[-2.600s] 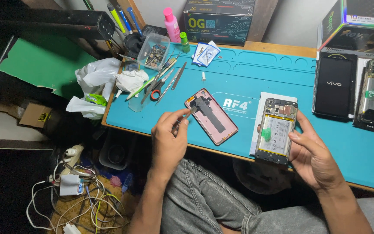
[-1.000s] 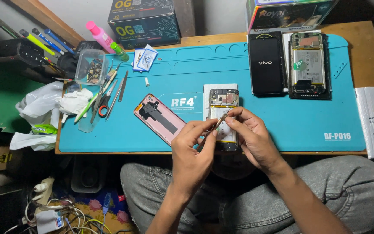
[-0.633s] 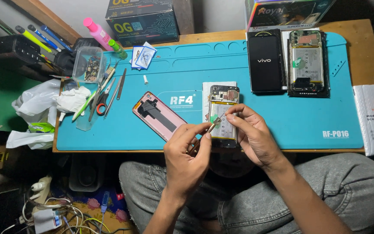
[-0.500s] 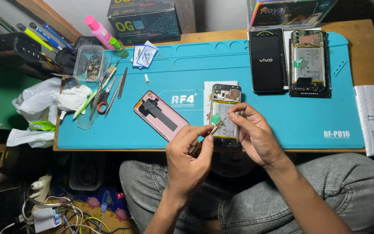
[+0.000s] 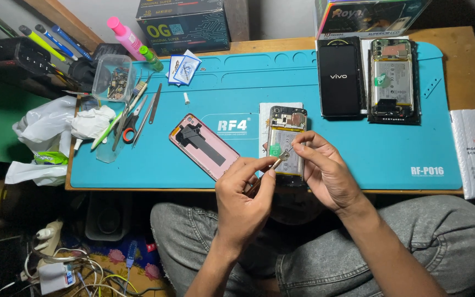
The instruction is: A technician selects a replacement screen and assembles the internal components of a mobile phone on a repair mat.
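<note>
head view: the left hand (image 5: 243,192) is closed in a pinch on a slim tool (image 5: 273,163) whose tip points toward one o'clock, onto the opened phone (image 5: 285,144). the right hand (image 5: 328,176) is closed too, fingertips pinched at the tool's tip over the phone's middle; whether it grips a small part there i cannot tell. the opened phone lies flat on the blue mat (image 5: 358,159), near the mat's six o'clock edge, on a white sheet, its back off so the battery and board show. at nine o'clock of it, just beside, lies a pink rear cover (image 5: 204,147), inside face up.

as a judgement: the phone is already opened and its cover set aside, and work inside the body is under way; closing it up remains.

toward one o'clock, well apart, lie a black phone (image 5: 339,80) screen up and a second opened phone (image 5: 394,81) side by side. at ten o'clock are scissors (image 5: 130,127), tweezers (image 5: 154,104), a clear parts box (image 5: 114,77) and a pink bottle (image 5: 126,36). the wooden surface (image 5: 463,60) shows past the mat's edge.
</note>
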